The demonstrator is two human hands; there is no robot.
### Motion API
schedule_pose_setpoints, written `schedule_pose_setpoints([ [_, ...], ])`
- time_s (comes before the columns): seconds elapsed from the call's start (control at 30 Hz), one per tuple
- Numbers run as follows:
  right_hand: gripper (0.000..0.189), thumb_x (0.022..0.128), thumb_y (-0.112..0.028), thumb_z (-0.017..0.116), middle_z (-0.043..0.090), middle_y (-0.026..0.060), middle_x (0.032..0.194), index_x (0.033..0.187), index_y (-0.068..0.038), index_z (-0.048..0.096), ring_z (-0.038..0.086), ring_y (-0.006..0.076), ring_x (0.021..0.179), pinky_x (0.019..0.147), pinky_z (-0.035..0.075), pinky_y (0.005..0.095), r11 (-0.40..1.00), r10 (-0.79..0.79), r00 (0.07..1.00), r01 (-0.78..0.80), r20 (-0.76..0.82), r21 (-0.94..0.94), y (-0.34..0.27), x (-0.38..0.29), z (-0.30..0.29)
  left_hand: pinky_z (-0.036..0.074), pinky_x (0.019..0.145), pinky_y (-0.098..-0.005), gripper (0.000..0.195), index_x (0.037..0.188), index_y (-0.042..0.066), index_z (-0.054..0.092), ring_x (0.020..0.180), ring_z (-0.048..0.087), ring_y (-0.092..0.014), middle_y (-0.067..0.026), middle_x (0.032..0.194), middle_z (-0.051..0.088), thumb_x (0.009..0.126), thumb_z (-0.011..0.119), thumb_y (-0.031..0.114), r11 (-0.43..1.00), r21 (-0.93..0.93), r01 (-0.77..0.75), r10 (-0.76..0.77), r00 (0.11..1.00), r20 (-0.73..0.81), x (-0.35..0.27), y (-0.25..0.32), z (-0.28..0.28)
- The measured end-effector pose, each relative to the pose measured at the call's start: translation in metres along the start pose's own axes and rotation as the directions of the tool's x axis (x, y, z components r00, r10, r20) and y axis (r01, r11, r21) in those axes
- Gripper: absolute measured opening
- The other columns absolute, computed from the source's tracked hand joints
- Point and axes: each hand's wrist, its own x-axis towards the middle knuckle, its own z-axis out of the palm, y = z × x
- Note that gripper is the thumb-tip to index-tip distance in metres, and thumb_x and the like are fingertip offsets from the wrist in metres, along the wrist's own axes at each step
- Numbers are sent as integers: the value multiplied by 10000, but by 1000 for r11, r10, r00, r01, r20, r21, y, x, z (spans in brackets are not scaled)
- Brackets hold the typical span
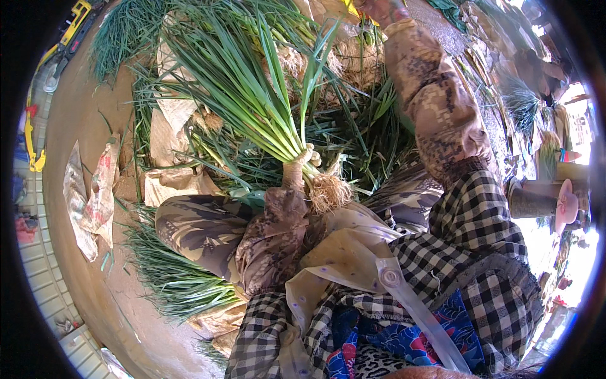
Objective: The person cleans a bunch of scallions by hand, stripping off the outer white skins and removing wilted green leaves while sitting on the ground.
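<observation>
My left hand (302, 163) grips a thick bundle of green garlic or leek stalks (265, 113) near its base. The long leaves fan up and to the left, and the pale hairy roots (329, 192) hang to the right of my wrist, over my lap. My right hand (384, 10) is stretched far forward to the top edge of the view, beside a yellow item (351, 7) and more rooted stalks; its fingers are mostly cut off, so what it touches is unclear. Loose green leaves (369, 137) lie in a heap between my knees.
More stalks (189, 279) lie by my left knee, and others (123, 42) at the top left. Pale sacking pieces (97, 203) lie on the brown floor. To the right stand a dark bucket-like container (532, 199) and a pink hat-like object (565, 206). Part of a person (544, 71) shows at the upper right.
</observation>
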Motion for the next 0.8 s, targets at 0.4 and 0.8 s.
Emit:
schedule_pose_setpoints([
  [0.4, 255, 787, -212, 493, 545, 15, 649, 921, -2, 548, 453, 73, 460, 360, 323, 206, 962, 73, 990, -38, 124, -270, 19, -13, -61, 383, 523, -277, 158, 843, 1, 468, 596, 440, -159, -70, 713, 456, 701, 537, 1, 994, -105, 39, -37, 999, 16, -1, 3, 5],
  [0.8, 225, 664, -169, 644, 536, 72, 543, 729, 16, 534, 532, 160, 435, 356, 392, 267, 836, 418, 904, -342, 93, -429, 160, -93, 67, 508, 565, -305, 191, 902, -25, 505, 737, 576, -217, -125, 822, 564, 729, 553, 42, 951, 306, 48, -32, 998, -55, -5, -2, 3],
])
